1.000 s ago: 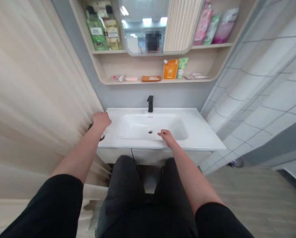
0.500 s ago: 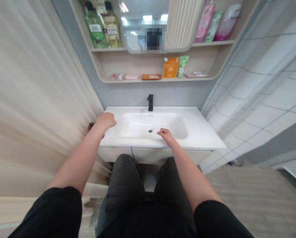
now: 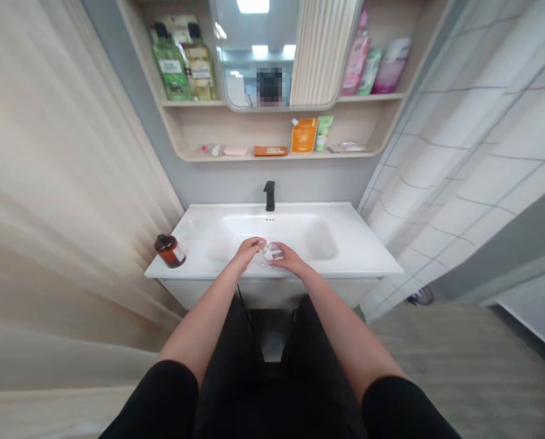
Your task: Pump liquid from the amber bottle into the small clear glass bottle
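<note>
A person's two bare hands have come together over the front of a white washbasin (image 3: 320,235) set in a counter (image 3: 375,253). The left hand (image 3: 245,253), a half-second ago out over the counter's left end, has swung in to meet the right hand (image 3: 291,258), so both now appear to be working on one thing: a small clear object (image 3: 274,250) with white parts, too small and blurred to identify. The right hand's fingers curl around it; the left hand's fingertips seem to pinch its left end. With the left arm out of the way, a brown bottle (image 3: 169,250) with a dark cap shows whole, upright on the counter's left end, well apart from both hands. A black faucet (image 3: 269,196) stands behind the basin.
</note>
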The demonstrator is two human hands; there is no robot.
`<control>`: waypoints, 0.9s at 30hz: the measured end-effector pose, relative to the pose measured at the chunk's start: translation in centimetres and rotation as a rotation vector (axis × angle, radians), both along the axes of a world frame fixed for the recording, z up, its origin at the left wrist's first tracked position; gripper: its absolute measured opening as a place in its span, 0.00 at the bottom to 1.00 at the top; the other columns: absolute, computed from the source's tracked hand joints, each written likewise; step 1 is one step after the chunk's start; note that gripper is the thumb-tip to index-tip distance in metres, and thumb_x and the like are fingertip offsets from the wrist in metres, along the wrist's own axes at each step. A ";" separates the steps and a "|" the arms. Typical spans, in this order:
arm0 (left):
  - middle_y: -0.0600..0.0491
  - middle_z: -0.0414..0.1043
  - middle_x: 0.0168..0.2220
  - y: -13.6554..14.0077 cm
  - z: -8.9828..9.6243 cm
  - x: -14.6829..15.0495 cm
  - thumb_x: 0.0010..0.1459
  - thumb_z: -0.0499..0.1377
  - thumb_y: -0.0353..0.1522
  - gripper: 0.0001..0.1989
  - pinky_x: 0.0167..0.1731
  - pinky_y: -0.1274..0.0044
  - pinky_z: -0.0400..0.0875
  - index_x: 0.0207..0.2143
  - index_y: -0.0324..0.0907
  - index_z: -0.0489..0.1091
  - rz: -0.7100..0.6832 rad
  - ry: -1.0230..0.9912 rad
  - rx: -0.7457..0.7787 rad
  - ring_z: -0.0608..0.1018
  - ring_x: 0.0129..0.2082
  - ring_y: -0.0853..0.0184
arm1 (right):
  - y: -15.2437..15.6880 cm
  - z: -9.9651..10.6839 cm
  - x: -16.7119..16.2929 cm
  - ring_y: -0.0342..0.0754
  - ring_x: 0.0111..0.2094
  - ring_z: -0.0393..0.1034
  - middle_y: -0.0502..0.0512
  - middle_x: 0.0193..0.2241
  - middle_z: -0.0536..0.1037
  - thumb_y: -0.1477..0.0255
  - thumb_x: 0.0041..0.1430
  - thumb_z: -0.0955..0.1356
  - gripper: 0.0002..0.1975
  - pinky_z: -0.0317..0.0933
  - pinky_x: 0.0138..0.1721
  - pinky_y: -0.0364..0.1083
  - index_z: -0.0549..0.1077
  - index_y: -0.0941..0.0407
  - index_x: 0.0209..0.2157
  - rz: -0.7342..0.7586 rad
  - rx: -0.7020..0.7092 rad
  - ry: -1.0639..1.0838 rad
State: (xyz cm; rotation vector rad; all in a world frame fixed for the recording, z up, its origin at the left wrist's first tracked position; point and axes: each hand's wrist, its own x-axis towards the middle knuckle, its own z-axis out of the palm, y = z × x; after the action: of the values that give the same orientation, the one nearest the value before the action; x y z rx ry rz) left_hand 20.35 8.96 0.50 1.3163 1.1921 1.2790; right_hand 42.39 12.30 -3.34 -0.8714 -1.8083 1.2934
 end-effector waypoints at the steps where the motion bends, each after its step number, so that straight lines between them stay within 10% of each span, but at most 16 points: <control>1: 0.45 0.85 0.45 0.1 -0.7 0.3 0.50 0.74 0.46 0.22 0.52 0.66 0.74 0.42 0.42 0.84 -0.020 -0.080 -0.014 0.82 0.47 0.55 | 0.4 -0.2 -0.3 0.57 0.48 0.79 0.58 0.55 0.82 0.59 0.43 0.85 0.43 0.75 0.54 0.57 0.76 0.49 0.62 -0.035 -0.028 0.017; 8: 0.39 0.81 0.58 1.1 -3.7 0.8 0.49 0.76 0.54 0.34 0.53 0.65 0.76 0.52 0.44 0.81 -0.061 -0.291 -0.112 0.81 0.57 0.51 | 2.0 -1.2 -2.6 0.59 0.51 0.77 0.62 0.55 0.81 0.63 0.42 0.86 0.49 0.74 0.56 0.59 0.73 0.49 0.67 -0.075 -0.051 0.013; 18: 0.50 0.82 0.38 0.8 -3.4 1.1 0.42 0.79 0.49 0.28 0.45 0.69 0.77 0.39 0.44 0.75 0.118 -0.225 -0.025 0.82 0.40 0.60 | 1.3 -2.7 -2.5 0.67 0.67 0.68 0.67 0.70 0.70 0.56 0.50 0.84 0.58 0.61 0.71 0.66 0.60 0.48 0.78 -0.066 0.221 -0.106; 27: 0.50 0.82 0.41 0.0 -2.7 1.3 0.38 0.82 0.41 0.30 0.50 0.68 0.75 0.42 0.43 0.74 0.077 -0.180 0.036 0.82 0.44 0.59 | 1.3 -3.1 -2.2 0.65 0.68 0.69 0.68 0.70 0.70 0.56 0.53 0.83 0.56 0.60 0.72 0.66 0.60 0.51 0.77 -0.040 0.273 -0.093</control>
State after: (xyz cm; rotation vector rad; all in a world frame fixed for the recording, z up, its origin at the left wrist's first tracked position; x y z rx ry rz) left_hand 21.67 9.00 -2.15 1.1636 1.1069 1.4485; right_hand 40.14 13.58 -6.41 -0.8216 -1.9731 0.9657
